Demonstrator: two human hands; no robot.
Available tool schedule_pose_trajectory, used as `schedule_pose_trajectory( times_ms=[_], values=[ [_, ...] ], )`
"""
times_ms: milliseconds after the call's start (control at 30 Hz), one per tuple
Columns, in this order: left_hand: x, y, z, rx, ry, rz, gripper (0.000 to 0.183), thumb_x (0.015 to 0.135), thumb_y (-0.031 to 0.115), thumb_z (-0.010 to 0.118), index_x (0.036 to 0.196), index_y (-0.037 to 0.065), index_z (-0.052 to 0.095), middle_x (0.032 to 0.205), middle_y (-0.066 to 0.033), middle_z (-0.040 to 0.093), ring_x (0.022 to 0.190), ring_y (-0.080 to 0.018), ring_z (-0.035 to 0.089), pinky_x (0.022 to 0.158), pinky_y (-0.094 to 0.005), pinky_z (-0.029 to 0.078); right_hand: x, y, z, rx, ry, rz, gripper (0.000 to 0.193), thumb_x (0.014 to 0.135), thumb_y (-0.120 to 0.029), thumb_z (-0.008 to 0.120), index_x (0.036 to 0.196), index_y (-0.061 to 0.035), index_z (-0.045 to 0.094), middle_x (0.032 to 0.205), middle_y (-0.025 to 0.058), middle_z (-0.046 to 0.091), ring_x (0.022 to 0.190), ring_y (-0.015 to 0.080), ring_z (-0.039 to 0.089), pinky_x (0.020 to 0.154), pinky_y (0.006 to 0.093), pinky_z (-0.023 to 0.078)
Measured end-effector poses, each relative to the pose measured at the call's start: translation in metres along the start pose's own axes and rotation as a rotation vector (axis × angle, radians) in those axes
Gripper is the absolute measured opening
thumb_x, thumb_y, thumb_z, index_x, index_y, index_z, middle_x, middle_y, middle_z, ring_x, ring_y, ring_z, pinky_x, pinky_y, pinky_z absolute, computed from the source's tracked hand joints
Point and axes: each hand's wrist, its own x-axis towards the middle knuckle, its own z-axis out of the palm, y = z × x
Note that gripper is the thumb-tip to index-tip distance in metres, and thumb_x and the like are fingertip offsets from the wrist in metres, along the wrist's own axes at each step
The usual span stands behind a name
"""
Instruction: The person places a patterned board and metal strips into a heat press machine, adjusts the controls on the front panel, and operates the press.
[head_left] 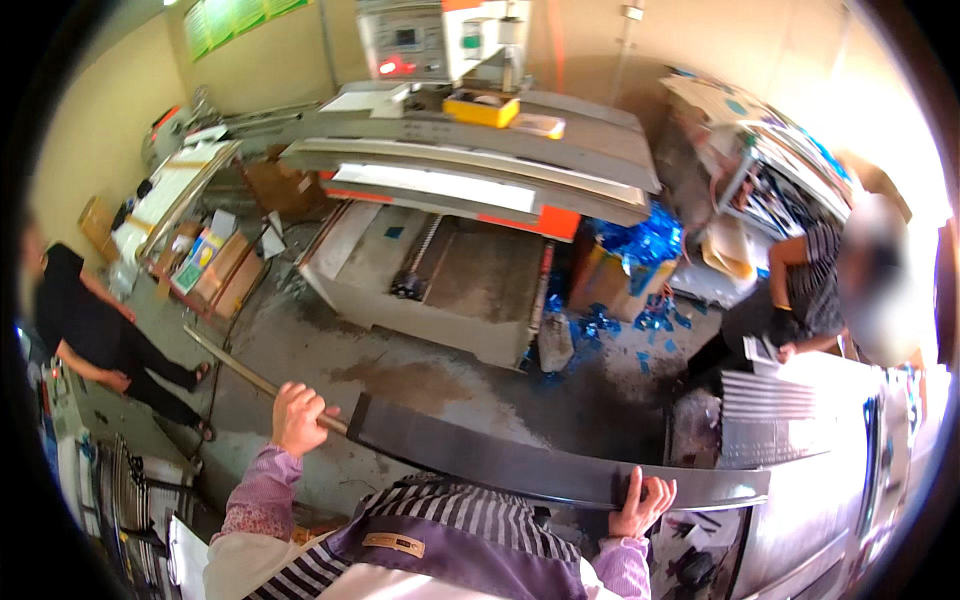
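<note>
A long dark grey metal strip (480,450) stretches across in front of my body, its right end near the worktable on the right. My right hand (642,505) grips its near edge toward that end, with the thumb laid over the face. My left hand (299,420) is closed round a thin tan pole (238,365), just beyond the strip's left end. The pole slants away to the far left over the floor. Whether pole and strip are joined cannot be made out.
Ahead stands a large grey machine (430,290) with a yellow tray (481,107) on top. A cardboard box (620,283) of blue film sits beside it. One person (100,320) stands at left; another (800,290) handles parts at the right, by stacked metal strips (768,425).
</note>
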Motion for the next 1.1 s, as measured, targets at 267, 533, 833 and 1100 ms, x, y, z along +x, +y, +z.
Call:
schedule_pose_trajectory(
  times_ms=[267,533,833,1100],
  values=[
    [0.057,-0.122,-0.039,0.154,0.529,-0.162,0.03,0.068,0.019,0.078,0.074,0.006,0.051,0.067,-0.0057,0.049,0.072,-0.0276,0.052,0.071,-0.0403,0.04,0.141,-0.111,0.031,0.02,0.209,-0.073,0.064,0.055,-0.007,0.053,0.119,-0.0049,0.056,0.104,0.0143,0.045,0.101,0.0317,0.047,0.101,0.0611,0.029],
    [0.155,-0.217,-0.001,0.099,0.852,-0.272,0.028,0.07,0.011,0.078,0.086,0.004,0.055,0.086,-0.0086,0.056,0.089,-0.0298,0.053,0.079,-0.0428,0.041,0.254,-0.168,0.102,0.025,0.27,-0.073,0.061,0.054,-0.007,0.054,0.115,-0.0061,0.059,0.104,0.0146,0.045,0.095,0.0338,0.046,0.088,0.0514,0.035],
    [0.268,-0.344,0.065,0.067,0.732,-0.345,0.036,0.063,-0.009,0.073,0.084,0.003,0.047,0.094,-0.0111,0.051,0.091,-0.0302,0.05,0.081,-0.0404,0.041,0.405,-0.234,0.224,0.101,0.191,-0.048,0.046,0.056,-0.008,0.066,0.101,-0.0136,0.063,0.093,0.0071,0.049,0.087,0.027,0.052,0.081,0.045,0.037],
    [0.339,-0.448,0.102,0.127,0.574,-0.442,0.039,0.059,-0.006,0.076,0.08,0.004,0.045,0.092,-0.0107,0.046,0.095,-0.0334,0.049,0.092,-0.0466,0.039,0.532,-0.285,0.312,0.352,0.058,-0.226,0.029,0.047,-0.009,0.06,0.076,-0.0086,0.058,0.078,0.005,0.055,0.076,0.0252,0.055,0.077,0.0424,0.04]
  ],
)
